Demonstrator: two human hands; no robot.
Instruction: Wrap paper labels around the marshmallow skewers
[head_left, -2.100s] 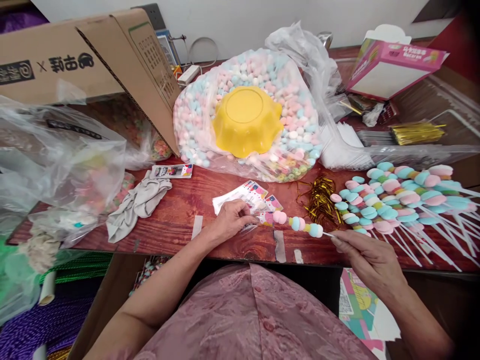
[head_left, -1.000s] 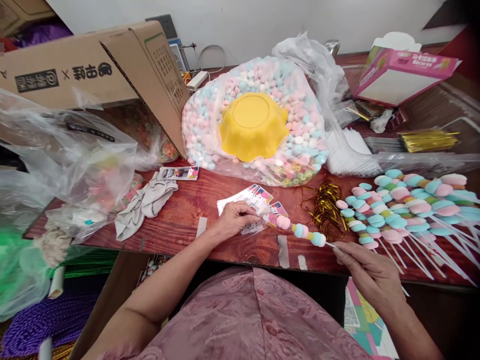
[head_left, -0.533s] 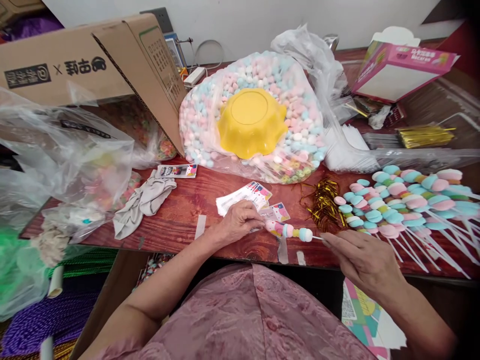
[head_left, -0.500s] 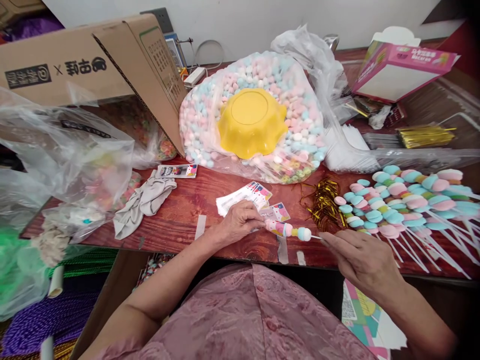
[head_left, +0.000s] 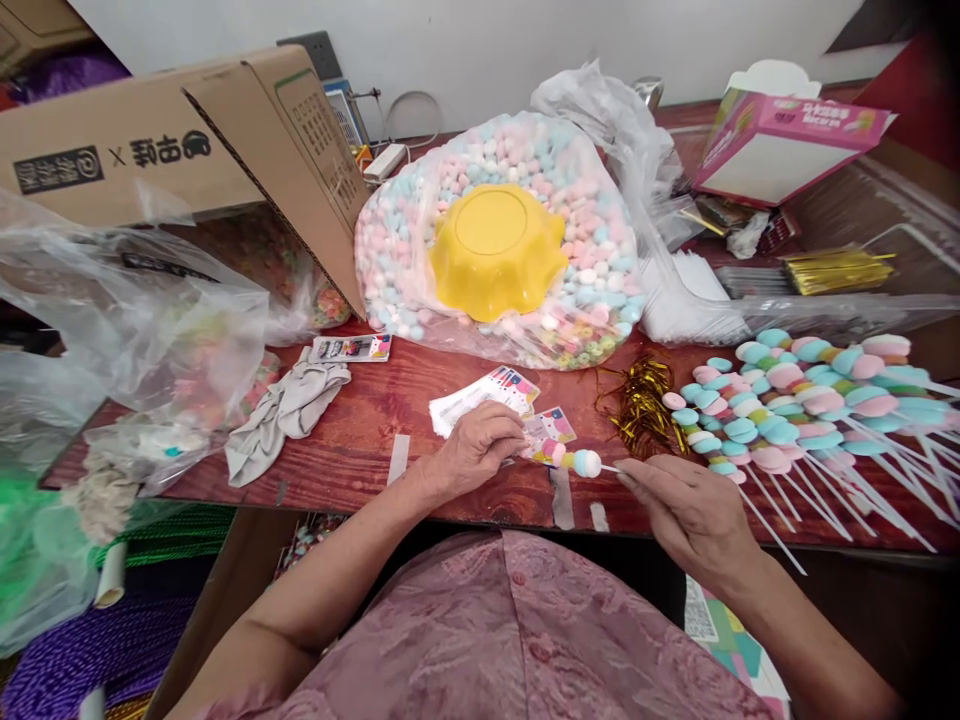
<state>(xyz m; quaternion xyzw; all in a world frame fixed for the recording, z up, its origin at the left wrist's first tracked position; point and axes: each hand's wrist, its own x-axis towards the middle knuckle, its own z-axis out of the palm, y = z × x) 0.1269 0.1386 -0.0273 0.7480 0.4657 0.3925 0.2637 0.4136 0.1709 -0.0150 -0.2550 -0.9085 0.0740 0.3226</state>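
Observation:
A marshmallow skewer (head_left: 585,463) in pink, white, yellow and blue lies across the space between my hands, low over the table edge. My right hand (head_left: 697,505) pinches its thin white stick. At its far end, the closed fingers of my left hand (head_left: 487,440) grip the candy and hide its tip. Beneath and beyond my left hand are white printed packets (head_left: 469,400) with colourful ends. A colourful card (head_left: 551,425) lies just behind the skewer. Gold twist ties (head_left: 645,405) are heaped beyond my right hand.
Finished-looking marshmallow skewers (head_left: 787,400) are piled at right. A large bag of marshmallows (head_left: 600,250) carries an upturned yellow bowl (head_left: 495,250). A cardboard box (head_left: 150,140), plastic bags (head_left: 187,330) and grey gloves (head_left: 285,410) occupy the left. A pink box (head_left: 795,140) stands back right.
My right hand and the skewer have moved left towards my left hand. Less of the candy's far end shows beside my left fingers. The whole view has shifted slightly.

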